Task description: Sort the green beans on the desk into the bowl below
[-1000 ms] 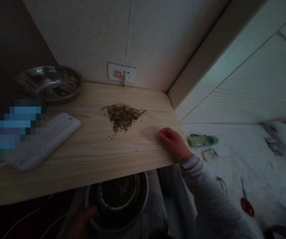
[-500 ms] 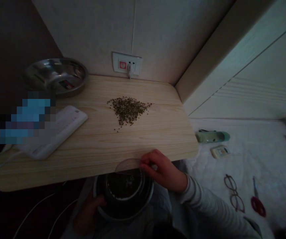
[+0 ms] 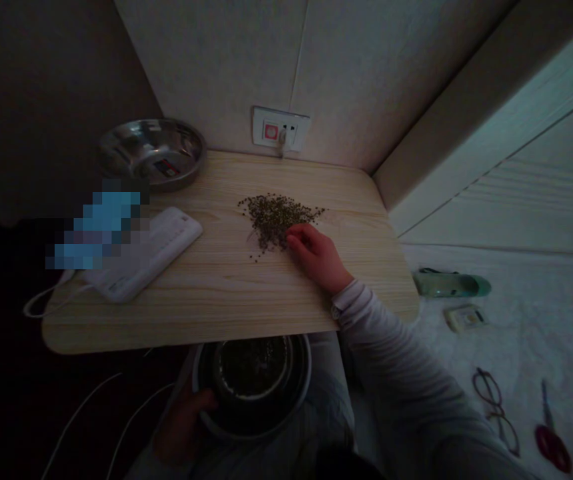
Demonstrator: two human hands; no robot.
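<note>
My left hand (image 3: 186, 420) grips the near left side of a dark round bowl (image 3: 251, 430), thumb over its rim. The bowl is held on the lap, just below the table's front edge. Inside it shows a pale ring with dark contents that I cannot make out. My right hand (image 3: 316, 257) is over the near right side of a pile of small dark green grains (image 3: 274, 212), fingers pinched. Between them is a thin see-through round piece (image 3: 261, 239), hard to see against the grains.
On the wooden table (image 3: 206, 313) stand a steel basin (image 3: 186, 167) and a white power strip (image 3: 166, 253) with cords. A wall socket (image 3: 280, 130) is behind. To the right, a white sheet holds a green case (image 3: 451, 285), a small remote (image 3: 466, 318), glasses (image 3: 494, 407) and red-handled scissors (image 3: 552, 447).
My right hand has moved from above the bowl forward to the grains, taking the see-through piece along. My left hand still holds the bowl. The view has shifted a little to the left.
</note>
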